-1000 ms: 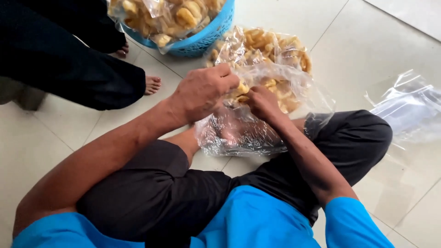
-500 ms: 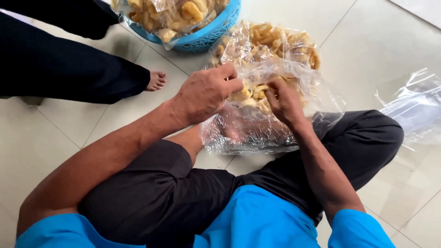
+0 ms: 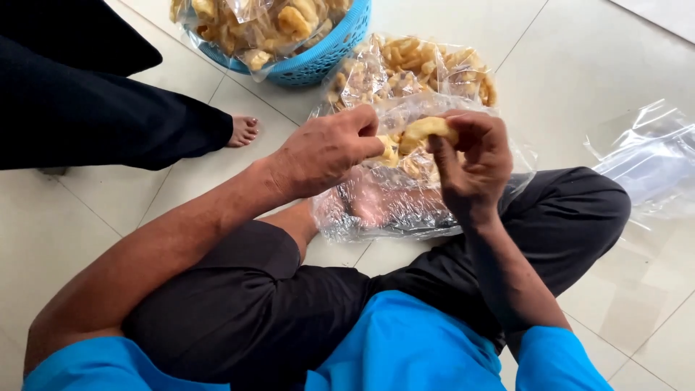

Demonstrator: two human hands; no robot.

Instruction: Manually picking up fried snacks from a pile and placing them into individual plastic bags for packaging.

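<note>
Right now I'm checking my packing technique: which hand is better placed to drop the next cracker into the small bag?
Right. The right hand already pinches a yellow cracker above the clear bag; the left hand grips the bag's rim.

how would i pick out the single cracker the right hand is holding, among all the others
Start at the blue basket at the top and come down past the big clear bag of crackers to the two hands above the person's lap. The right hand pinches one pale yellow curved cracker at its fingertips. Unlike its neighbours, it is raised clear of the plastic, not bagged.
</note>
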